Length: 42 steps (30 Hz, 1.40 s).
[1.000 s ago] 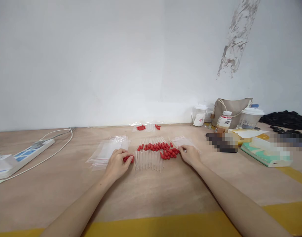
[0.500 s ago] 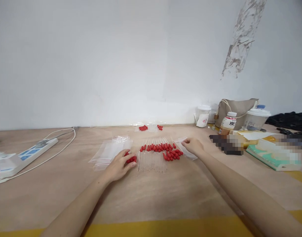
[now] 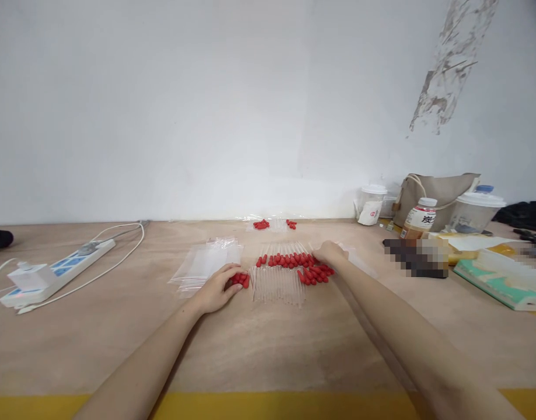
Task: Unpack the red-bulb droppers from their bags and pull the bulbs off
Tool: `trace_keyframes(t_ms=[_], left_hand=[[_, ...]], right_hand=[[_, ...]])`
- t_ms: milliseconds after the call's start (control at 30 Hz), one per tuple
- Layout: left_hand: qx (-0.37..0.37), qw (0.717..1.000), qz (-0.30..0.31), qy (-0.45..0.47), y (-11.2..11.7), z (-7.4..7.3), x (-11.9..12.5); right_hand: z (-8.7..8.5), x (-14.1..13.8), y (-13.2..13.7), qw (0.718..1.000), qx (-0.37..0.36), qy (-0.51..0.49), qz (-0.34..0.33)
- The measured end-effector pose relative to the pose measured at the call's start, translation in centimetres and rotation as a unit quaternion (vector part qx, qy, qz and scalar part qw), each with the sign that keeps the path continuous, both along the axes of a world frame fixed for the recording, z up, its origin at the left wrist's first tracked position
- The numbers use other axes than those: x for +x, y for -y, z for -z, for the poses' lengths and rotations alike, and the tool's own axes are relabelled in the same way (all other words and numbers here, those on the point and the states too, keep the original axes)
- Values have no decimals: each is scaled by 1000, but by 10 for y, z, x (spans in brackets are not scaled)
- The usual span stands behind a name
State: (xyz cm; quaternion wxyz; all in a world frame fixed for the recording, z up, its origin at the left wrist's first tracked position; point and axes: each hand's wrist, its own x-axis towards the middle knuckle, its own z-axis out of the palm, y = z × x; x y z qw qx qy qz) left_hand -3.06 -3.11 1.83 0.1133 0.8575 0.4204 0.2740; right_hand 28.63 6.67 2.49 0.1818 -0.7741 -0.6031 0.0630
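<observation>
My left hand rests on the table, its fingers and thumb curled round a small cluster of red rubber bulbs. Beside it lies a row of thin clear tubes, with more red bulbs at their right end. Behind them stretches a second line of droppers, red bulbs toward me and clear stems pointing to the wall. At this line's right end is my right hand, fingers bent together; its fingertips are partly hidden, and what they hold cannot be made out.
Clear plastic bags lie left, and another bag lies behind my right wrist. Near the wall is a bag with red bulbs. A power strip stands left; a cup, bottle and green-white box stand right.
My right hand has moved left from the plastic bag to the right end of the rear row of droppers. My left hand stays round its red bulbs. The view has shifted slightly.
</observation>
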Motion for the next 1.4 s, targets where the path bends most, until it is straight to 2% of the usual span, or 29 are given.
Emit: trace_keyframes(t_ms=[167,267,400,567,733,900,1233,1400], left_hand=[[-4,1000,17,8,2,-3,0],[26,999,-8,17,2,-3,-1],[65,997,-47,13,7,-6,4],[135,990,-50,3,24,-12,29],[208,974,2,-91,39,2,60],[225,965,-35,-130,43,16,72],[252,961,-10,-112,47,13,70],[259,959,-9,-114,45,13,63]], right_hand=[[-9,-6,29,996,78,31,-27],[-14,-8,57,981,149,57,-109],[-9,-16,91,907,296,104,-280],[14,-34,117,855,358,110,-359],[30,-46,125,830,389,113,-384],[31,-47,129,814,411,125,-390],[27,-43,133,796,419,149,-410],[28,-32,130,802,408,134,-414]])
